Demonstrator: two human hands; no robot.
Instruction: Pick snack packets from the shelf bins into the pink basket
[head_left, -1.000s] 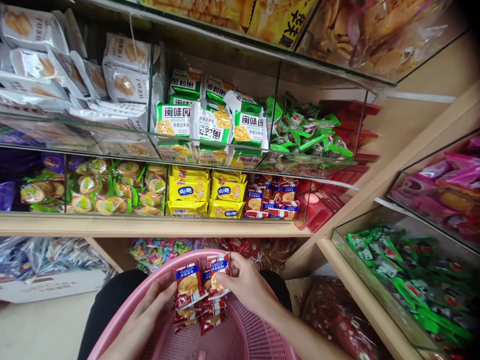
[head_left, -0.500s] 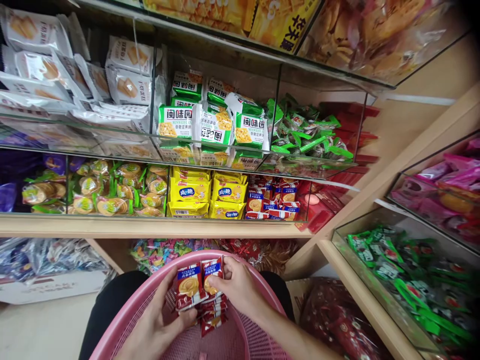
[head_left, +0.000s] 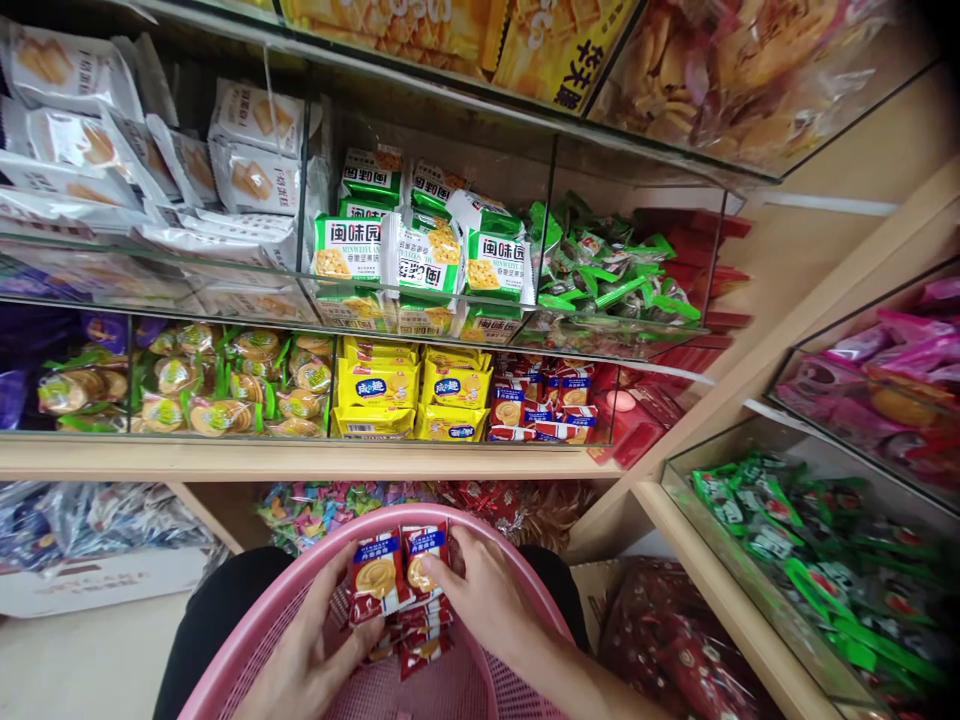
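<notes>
Snack shelves [head_left: 285, 461] | left hand [head_left: 309, 640]: half-curled, gripping left packet [head_left: 377, 578] | right hand [head_left: 486, 592]: pinching right packet [head_left: 424, 542]

At lower centre you are holding red cookie packets [head_left: 377, 578] reading "DENMARK 丹麦曲奇"; mid-frame, green-and-white snack packets [head_left: 495, 262] are showing "闽味园 MINWEIYUAN", and below them yellow packs [head_left: 376, 386] are displaying "咸の趣".

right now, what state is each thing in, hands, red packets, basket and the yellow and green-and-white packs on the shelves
left hand: closed on the red packets' left side
right hand: gripping, thumb on a front packet
red packets: bunched, held, apparently sealed
pink basket: open-topped, beneath the packets
yellow packs: stacked in two columns
green-and-white packs: piled, front middle one upside down
</notes>
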